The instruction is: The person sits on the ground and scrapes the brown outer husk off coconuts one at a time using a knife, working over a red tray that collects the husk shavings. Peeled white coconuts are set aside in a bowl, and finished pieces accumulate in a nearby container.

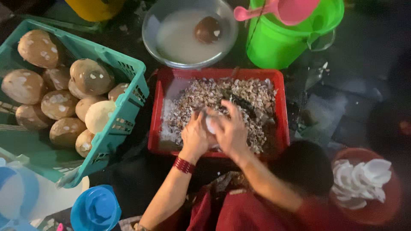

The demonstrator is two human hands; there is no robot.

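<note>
1. At the bottom of the view, nearest the wearer, a blue plastic cup (95, 209) sits low on the left and a red bowl (387, 201) of white peeled pieces (361, 179) low on the right; a swinging elbow could, by my judgement, knock either over, as both lie close to the forearms.
2. Just beyond, over the red tray (280, 111), the left hand (195, 137) and right hand (231, 130) meet around a small white piece (211, 125); the left fingers curl under it, the right fingers are spread over the top, pressing it; whether a blade is held I cannot tell; the piece looks wet and could slip out into the brown shavings (252, 96), or a finger could be nicked if a tool is hidden there.
3. A red bangle (184, 165) on the left wrist might catch on the tray rim.
4. To the left, a teal crate (128, 81) holds brown husked coconuts (55, 92) piled near its edge; a jolt could roll one out.
5. Farther off, a metal basin (150, 25) of cloudy water with a brown coconut (208, 30) in it stands touching the tray; a shove on the tray might slop it.
6. Farthest, a green bucket (278, 42) carries a pink scoop (287, 9) on its rim, which looks liable to tip off.
</note>
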